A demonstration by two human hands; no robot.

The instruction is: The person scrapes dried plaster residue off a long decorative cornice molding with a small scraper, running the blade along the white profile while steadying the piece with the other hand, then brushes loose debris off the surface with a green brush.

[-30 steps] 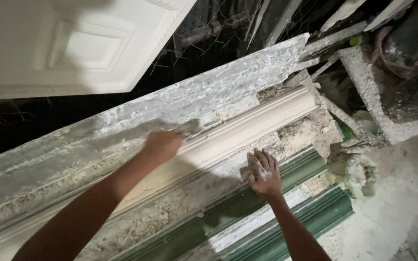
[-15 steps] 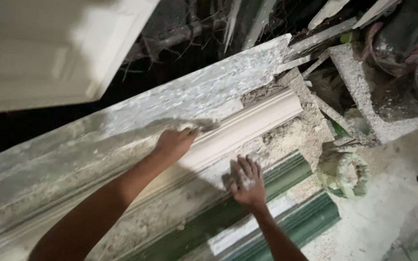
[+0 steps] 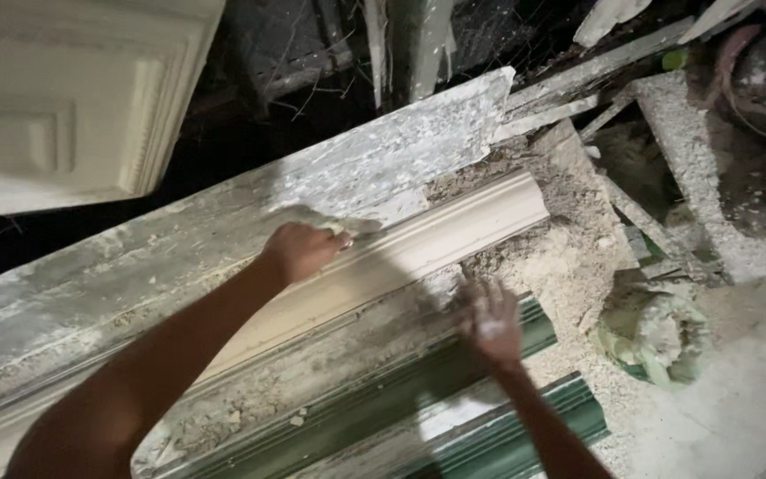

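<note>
A long cream moulding strip (image 3: 436, 239) lies diagonally on a plaster-crusted board (image 3: 374, 160). My left hand (image 3: 301, 250) is closed around a small scraping tool (image 3: 347, 224) whose pale end rests against the upper edge of the strip. My right hand (image 3: 489, 321), dusted white, lies flat with fingers spread on the crusty surface just below the strip, beside a green moulded form (image 3: 454, 372). The tool's handle is hidden in my fist.
A white panelled piece (image 3: 64, 98) hangs at the upper left over a dark gap. Broken plaster slabs and sticks (image 3: 693, 160) pile up at the right. A lump of greenish rag or bag (image 3: 658, 328) sits near a dusty floor (image 3: 746, 408).
My left hand has slid along the strip's upper edge with the tool. My right hand has shifted a little lower and stays flat. The view has drifted so things sit further right.
</note>
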